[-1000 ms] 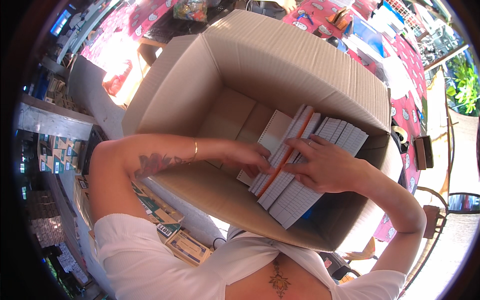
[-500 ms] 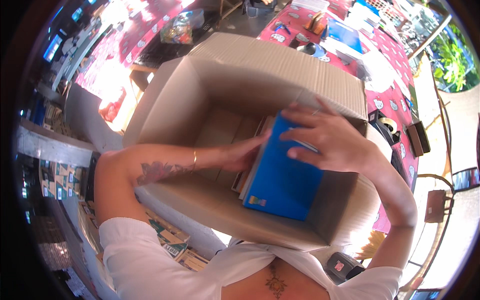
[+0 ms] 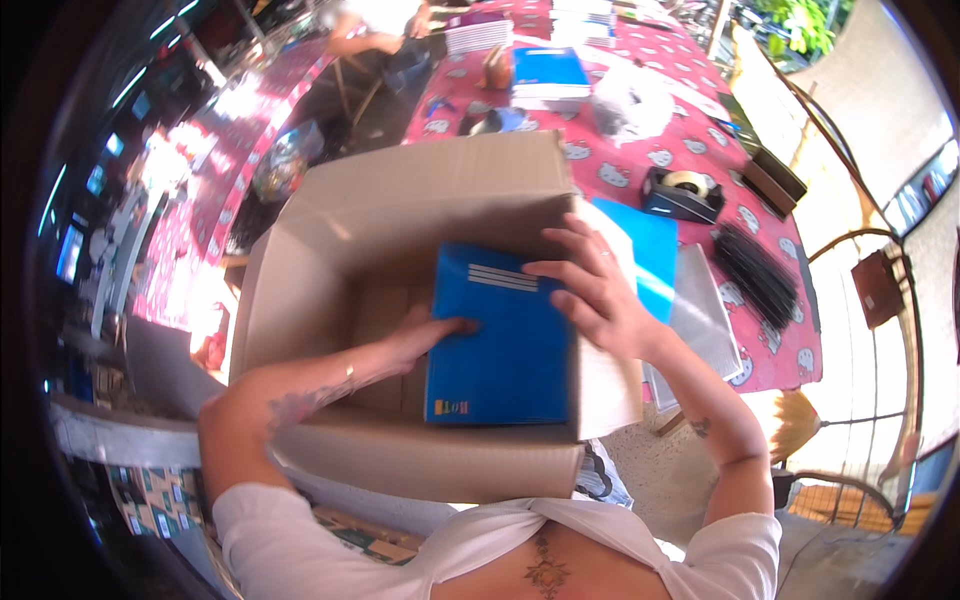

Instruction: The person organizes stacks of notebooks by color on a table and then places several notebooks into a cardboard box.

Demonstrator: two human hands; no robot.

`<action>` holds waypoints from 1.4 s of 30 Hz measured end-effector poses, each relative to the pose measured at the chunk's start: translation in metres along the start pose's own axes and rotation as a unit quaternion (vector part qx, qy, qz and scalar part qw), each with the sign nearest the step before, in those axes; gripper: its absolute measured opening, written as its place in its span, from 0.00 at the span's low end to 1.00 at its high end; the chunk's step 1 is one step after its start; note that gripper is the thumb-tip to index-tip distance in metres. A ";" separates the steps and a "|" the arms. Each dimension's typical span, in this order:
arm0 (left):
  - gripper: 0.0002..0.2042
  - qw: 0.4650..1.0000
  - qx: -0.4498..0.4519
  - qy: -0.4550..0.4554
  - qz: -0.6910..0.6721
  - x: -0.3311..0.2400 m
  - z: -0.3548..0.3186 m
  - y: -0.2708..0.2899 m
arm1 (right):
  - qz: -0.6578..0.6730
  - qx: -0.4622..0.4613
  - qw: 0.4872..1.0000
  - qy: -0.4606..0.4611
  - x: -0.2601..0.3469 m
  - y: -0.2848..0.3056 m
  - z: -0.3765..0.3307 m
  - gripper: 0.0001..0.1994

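A large cardboard box (image 3: 330,180) stands open in front of me. Inside, against its right side, a blue notebook (image 3: 500,350) lies face up with white label lines near its far end. My left hand (image 3: 422,335) grips the notebook's left edge, thumb on the cover and fingers hidden beside or beneath it. Over the notebook's far right corner and the box's right wall is my right hand (image 3: 598,290), its fingers spread and slightly bent. Whether those fingertips touch the cover I cannot tell.
Right of the box, a table with a pink patterned cloth (image 3: 610,175) bears a tape dispenser (image 3: 683,193), a bundle of black strips (image 3: 755,275), a blue sheet (image 3: 640,245) and clear plastic sleeves (image 3: 705,320). Farther back stands a blue-topped notebook stack (image 3: 550,75). Another person (image 3: 375,30) is at the far left.
My view has turned to the right. The blue notebook now sits straighter and flatter in the box. My left thumb has come onto its cover; my right hand has moved off toward the box's right wall.
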State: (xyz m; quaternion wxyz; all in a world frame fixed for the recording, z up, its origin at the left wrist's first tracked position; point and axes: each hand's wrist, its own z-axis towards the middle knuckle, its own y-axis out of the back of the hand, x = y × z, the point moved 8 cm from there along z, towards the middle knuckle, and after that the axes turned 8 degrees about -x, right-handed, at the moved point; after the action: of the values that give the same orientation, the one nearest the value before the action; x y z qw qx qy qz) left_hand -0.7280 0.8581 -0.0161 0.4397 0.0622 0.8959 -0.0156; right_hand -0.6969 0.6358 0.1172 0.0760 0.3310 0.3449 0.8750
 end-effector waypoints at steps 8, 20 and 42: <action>0.28 0.885 -0.200 -0.248 0.339 -0.174 -0.153 -0.027 | 0.252 -0.059 0.964 -0.067 -0.011 0.034 -0.015 0.37; 0.34 0.792 -0.477 -0.369 0.092 -0.323 -0.243 -0.202 | 0.728 0.042 0.678 -0.089 -0.055 0.095 -0.014 0.48; 0.31 0.976 0.082 -0.200 -0.003 -0.413 0.361 -0.408 | 0.450 -0.355 0.754 -0.322 -0.532 0.352 -0.058 0.32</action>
State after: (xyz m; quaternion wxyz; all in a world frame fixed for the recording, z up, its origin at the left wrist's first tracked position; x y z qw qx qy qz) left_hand -0.2456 0.3830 0.0783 0.6030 0.0910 0.7859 -0.1025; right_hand -0.2904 0.1473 0.0353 -0.1078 0.6590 -0.2242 0.7098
